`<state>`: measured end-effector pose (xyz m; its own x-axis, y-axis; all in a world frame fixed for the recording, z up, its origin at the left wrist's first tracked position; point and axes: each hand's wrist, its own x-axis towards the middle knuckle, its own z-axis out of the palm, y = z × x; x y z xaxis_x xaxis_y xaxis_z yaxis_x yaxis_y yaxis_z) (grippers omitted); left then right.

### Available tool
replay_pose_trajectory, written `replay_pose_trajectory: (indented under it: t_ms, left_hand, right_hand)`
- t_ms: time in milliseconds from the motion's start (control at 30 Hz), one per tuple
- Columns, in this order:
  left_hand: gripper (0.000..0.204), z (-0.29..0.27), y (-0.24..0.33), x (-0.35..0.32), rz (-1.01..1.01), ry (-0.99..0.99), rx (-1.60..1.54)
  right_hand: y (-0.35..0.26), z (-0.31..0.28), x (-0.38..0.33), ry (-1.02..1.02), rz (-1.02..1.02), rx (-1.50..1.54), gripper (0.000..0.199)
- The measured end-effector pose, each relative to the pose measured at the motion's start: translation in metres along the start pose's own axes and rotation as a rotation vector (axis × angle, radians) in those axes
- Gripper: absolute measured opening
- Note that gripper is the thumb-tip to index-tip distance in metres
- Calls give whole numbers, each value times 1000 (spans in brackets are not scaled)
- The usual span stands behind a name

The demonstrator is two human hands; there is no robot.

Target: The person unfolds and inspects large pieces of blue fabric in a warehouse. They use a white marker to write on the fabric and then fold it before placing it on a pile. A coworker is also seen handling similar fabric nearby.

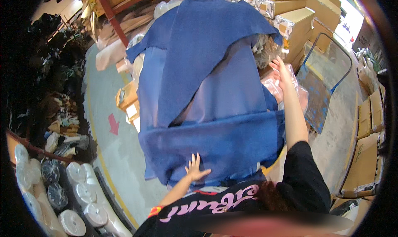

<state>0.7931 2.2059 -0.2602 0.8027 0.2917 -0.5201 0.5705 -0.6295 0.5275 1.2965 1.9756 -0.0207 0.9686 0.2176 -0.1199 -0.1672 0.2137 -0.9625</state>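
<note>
- Where the blue fabric (207, 112) hangs down over a tall pile, the person's left hand (195, 168) lies flat on its lower front edge, fingers spread wide, gripping nothing.
- Just below that hand sits the person's own black top with pink lettering (232, 201) (nearest the camera).
- The fabric is layered: a darker fold across the bottom, a paler purple-blue panel in the middle, and a deep blue sheet draped over the top.
- At the fabric's right edge, higher up, the right hand (282, 71) reaches out with fingers loosely open, touching clear plastic bags (286, 89) beside the cloth; whether it grips them cannot be told.
- Left of the fabric, the floor bears a red arrow (113, 124); white rolls (76, 195) lie lower left.
- Right of the fabric stands a blue hand cart (319, 83).
- Beyond the fabric's top, cardboard boxes (290, 17) are stacked.
</note>
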Motion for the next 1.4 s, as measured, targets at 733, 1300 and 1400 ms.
replay_pose_trajectory:
  t_ms: [733, 1300, 1400]
  left_hand:
    - [95, -176, 56, 90, 68, 965, 208]
    - [34, -254, 33, 47, 308, 849, -257]
    - [30, -316, 38, 74, 234, 955, -391]
  right_hand:
    - [-115, -18, -198, 1385, -1317, -12, 23]
    - [-241, 107, -41, 331, -1042, 387, 23]
    - [-338, 284, -17, 65, -1302, -347, 40]
